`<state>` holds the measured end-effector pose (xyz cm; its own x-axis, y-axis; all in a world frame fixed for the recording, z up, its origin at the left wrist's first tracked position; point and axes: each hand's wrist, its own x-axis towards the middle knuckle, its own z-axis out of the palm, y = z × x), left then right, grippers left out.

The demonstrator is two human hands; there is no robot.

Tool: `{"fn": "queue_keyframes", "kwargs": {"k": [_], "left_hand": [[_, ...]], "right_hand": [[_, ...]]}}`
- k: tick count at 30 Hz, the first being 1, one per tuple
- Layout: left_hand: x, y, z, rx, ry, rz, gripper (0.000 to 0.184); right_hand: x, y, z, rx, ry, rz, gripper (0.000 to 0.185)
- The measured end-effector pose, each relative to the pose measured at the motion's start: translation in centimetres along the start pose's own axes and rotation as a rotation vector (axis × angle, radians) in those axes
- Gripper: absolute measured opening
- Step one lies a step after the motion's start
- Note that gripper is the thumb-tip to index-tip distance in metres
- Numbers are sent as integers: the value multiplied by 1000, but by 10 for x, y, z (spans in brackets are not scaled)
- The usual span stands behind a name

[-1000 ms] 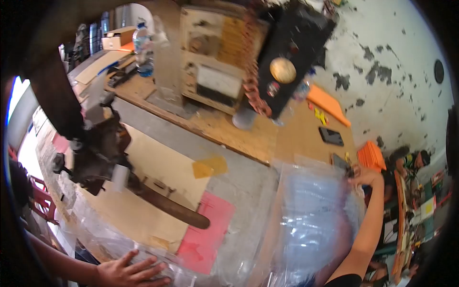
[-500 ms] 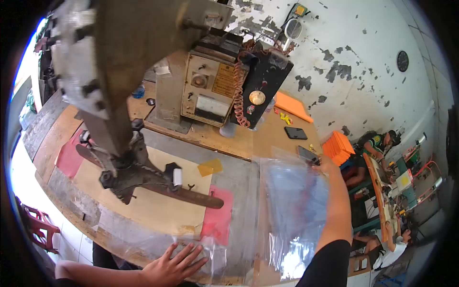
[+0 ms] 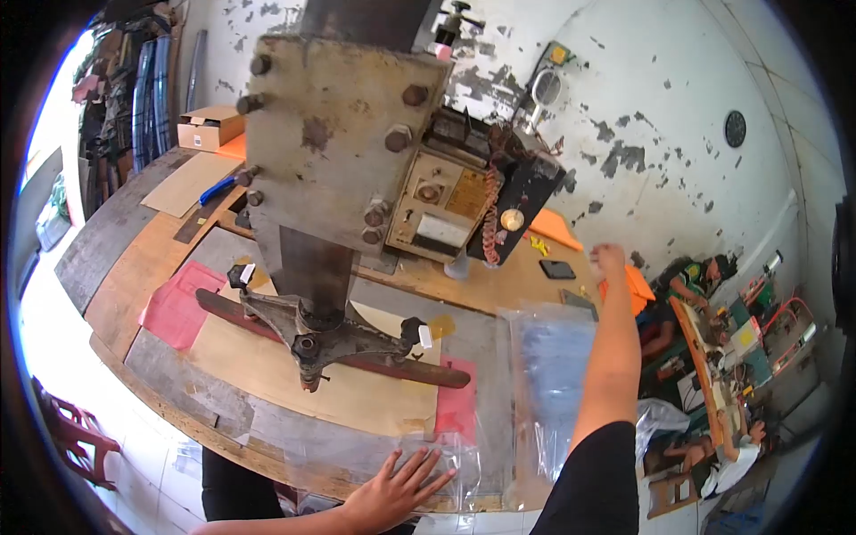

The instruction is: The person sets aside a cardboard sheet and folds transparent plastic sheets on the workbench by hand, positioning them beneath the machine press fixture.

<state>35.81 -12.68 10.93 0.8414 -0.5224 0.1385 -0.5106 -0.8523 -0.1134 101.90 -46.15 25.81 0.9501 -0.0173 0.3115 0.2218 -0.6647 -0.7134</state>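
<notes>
My left hand (image 3: pixel 399 490) lies with spread fingers on clear plastic film (image 3: pixel 357 456) at the table's front edge. My right arm reaches forward over a stack of clear bluish plastic bags (image 3: pixel 555 361). At its end, my right hand (image 3: pixel 608 259) is raised near the orange stack (image 3: pixel 631 290); its fingers look curled, but whether they hold anything is too small to tell. Left of the bags, a long metal bar (image 3: pixel 392 366) on a press head (image 3: pixel 325 343) hangs over a cream sheet (image 3: pixel 267 366) with pink pieces (image 3: pixel 456 406) at its ends.
A large bolted metal column (image 3: pixel 334 143) rises in front of me. Behind it are a control box (image 3: pixel 437 209) and a phone (image 3: pixel 557 269). A cardboard box (image 3: pixel 210 129) sits at the back left. Two people (image 3: pixel 700 276) are at another table on the right. A red stool (image 3: pixel 80 432) stands at the left.
The view has swung, bringing the column to the middle. My right hand has moved up from the bags' far corner. My left hand remains spread on the film.
</notes>
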Motion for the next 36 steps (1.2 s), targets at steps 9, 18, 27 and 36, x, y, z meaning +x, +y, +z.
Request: {"fn": "queue_keyframes", "kwargs": {"k": [9, 18, 27, 36], "left_hand": [[-2, 10, 29, -98, 79, -54, 74], [0, 3, 12, 6, 56, -55, 71], [-4, 3, 10, -69, 111, -57, 84], [2, 2, 12, -136, 7, -32, 84]], "right_hand": [[53, -128, -59, 187, 46, 98, 18], [3, -256, -165, 425, 154, -123, 21], [-79, -40, -144, -781, -841, 610, 41], [-218, 121, -91, -390, -480, 669, 52]]}}
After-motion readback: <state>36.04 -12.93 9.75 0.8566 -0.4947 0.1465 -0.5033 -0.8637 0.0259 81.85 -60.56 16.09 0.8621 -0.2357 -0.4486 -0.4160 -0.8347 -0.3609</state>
